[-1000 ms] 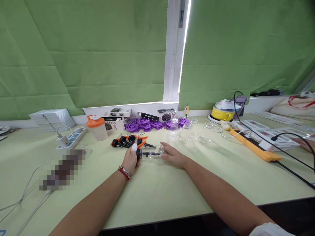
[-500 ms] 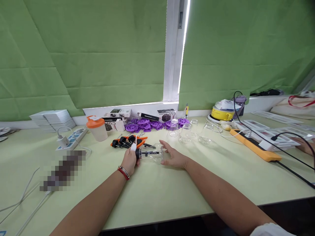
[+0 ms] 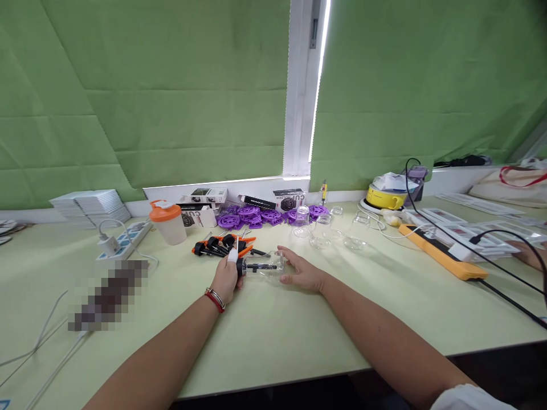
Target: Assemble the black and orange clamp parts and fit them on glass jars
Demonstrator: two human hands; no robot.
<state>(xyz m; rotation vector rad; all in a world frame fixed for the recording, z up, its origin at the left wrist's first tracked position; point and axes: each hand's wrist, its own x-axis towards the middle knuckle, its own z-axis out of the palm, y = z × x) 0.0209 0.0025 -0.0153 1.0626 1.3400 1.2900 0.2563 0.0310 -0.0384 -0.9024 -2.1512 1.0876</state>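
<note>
A clear glass bottle (image 3: 269, 267) lies sideways between my hands, a dark rod visible inside it. My left hand (image 3: 226, 278) is closed around the black cap (image 3: 240, 267) at the bottle's neck end. At the wide base, my right hand (image 3: 302, 271) grips the glass with thumb and fingers on opposite sides. Just behind my left hand lie several black-and-orange fittings (image 3: 213, 246) with dark rods. Several clear glass bottles (image 3: 321, 233) stand upside down or upright behind my right hand; which way up is hard to tell.
Purple plastic pieces (image 3: 250, 216) and cup holder boxes (image 3: 200, 216) line the back. On the left are an orange-lidded shaker (image 3: 168, 222) and a white power strip (image 3: 128, 240). An orange power strip (image 3: 442, 253) with cables, a yellow pot (image 3: 384, 198) and another person's hand (image 3: 527, 253) are rightward.
My hands and the glass bottle have barely moved. The right hand's fingers sit slightly closer around the base.
</note>
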